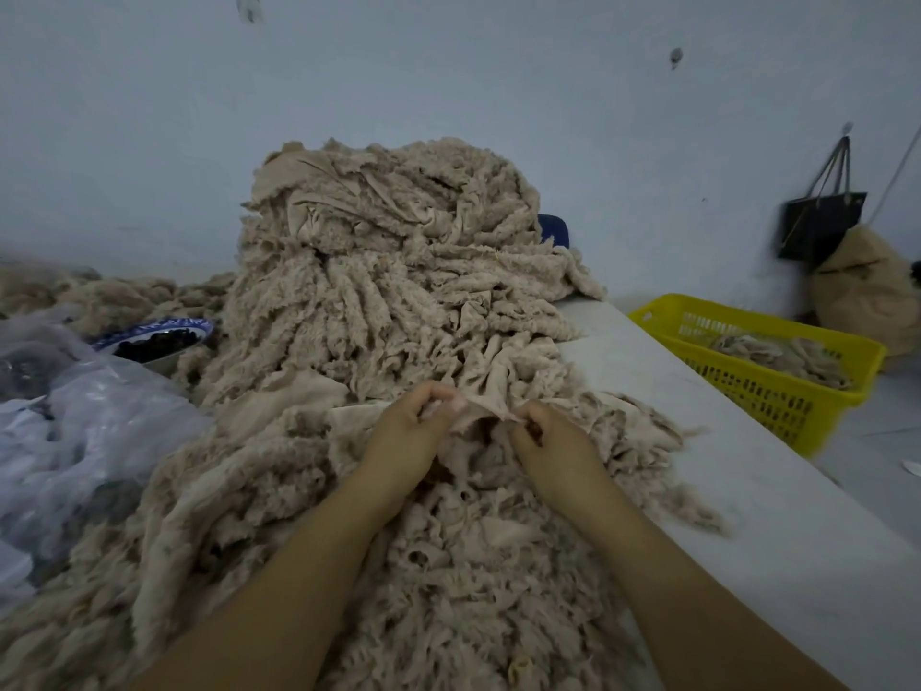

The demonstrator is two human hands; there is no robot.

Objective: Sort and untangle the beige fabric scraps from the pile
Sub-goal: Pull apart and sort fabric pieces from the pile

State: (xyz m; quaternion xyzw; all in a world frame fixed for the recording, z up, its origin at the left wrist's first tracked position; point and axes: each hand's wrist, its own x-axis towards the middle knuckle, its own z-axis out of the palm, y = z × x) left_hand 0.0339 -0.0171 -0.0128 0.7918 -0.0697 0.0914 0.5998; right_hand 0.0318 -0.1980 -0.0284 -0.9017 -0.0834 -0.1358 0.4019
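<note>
Pile [388, 291]: beige fabric scraps heaped on the table [777, 516]. It is tallest at the far end by the wall and spreads down to the near edge of the frame.
Pile, long axis: runs from the person towards the wall. Many strips fan downward from the top of the mound.
Held scrap [481, 415]: a thin beige piece lifted just above the pile's near slope and stretched between both hands. Its long axis lies left to right.
Left hand [406, 433]: fingers curled, pinching the scrap's left end.
Right hand [555, 441]: fingers curled, pinching the scrap's right end, close beside the left hand.
Table edge: the right edge runs diagonally, with a bare white strip between it and the pile.
Yellow basket [777, 406]: beyond the table's right edge, holding a few beige scraps.
Plastic bag [75, 431]: translucent and crumpled, touching the pile's left side.
Bowl [154, 336]: blue-patterned rim, dark contents, wedged between the plastic bag and the pile.
Black bag [822, 226]: hanging on the wall at far right, above a beige sack [867, 291].
</note>
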